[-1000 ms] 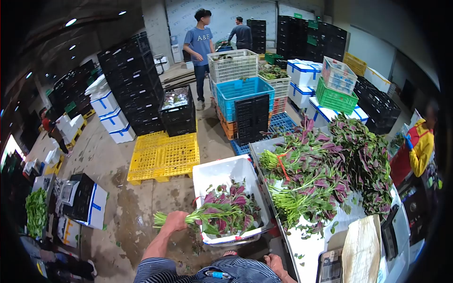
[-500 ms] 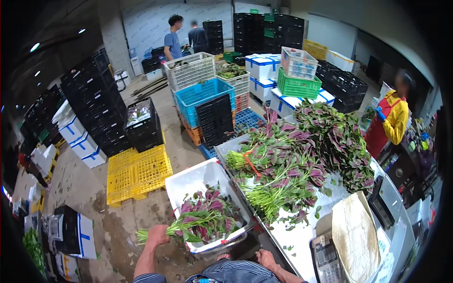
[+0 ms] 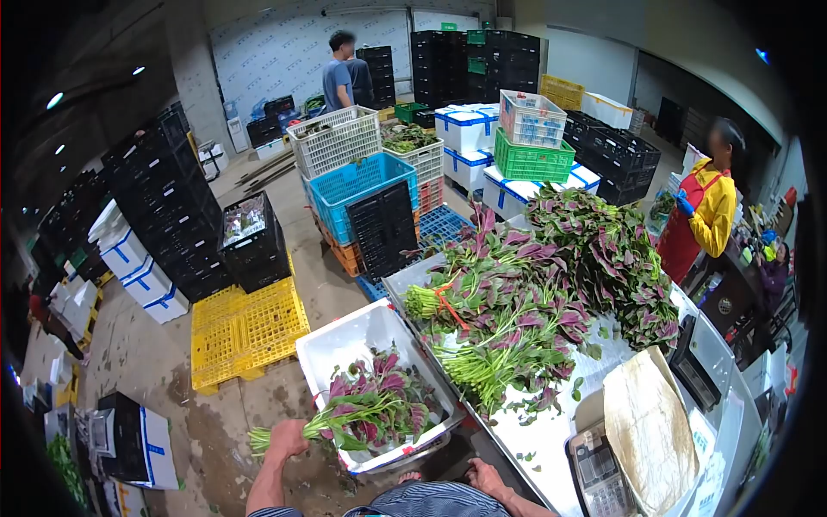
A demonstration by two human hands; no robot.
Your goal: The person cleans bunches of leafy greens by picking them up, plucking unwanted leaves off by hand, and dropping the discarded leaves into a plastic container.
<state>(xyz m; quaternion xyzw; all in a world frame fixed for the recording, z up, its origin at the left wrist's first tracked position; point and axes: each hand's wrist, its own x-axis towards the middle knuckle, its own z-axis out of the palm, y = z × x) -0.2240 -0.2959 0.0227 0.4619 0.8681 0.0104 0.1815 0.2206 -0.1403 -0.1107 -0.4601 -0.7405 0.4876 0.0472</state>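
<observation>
My left hand (image 3: pixel 289 438) is closed round the pale green stems of a bunch of amaranth (image 3: pixel 370 409) with purple and green leaves. The leafy end lies over a white foam box (image 3: pixel 332 345), where more loose leaves rest. By the near edge of the metal table (image 3: pixel 551 439), my right hand (image 3: pixel 485 475) rests with loosely curled fingers and nothing visible in them. On that table lie a bunch tied with red tape (image 3: pixel 444 302), loose amaranth (image 3: pixel 495 362) beside it, and a large leafy heap (image 3: pixel 603 250) behind.
A scale (image 3: pixel 599 470) and a stained sheet (image 3: pixel 650 422) sit on the table at right. Yellow pallets (image 3: pixel 245 332), stacked black crates (image 3: pixel 164 207) and a blue crate (image 3: pixel 366 185) stand ahead. A person in a red apron (image 3: pixel 689 215) stands beyond the table.
The view has shifted slightly. My left hand still grips the amaranth over the box, and my right hand stays by the table edge. The person in blue behind has turned and shifted.
</observation>
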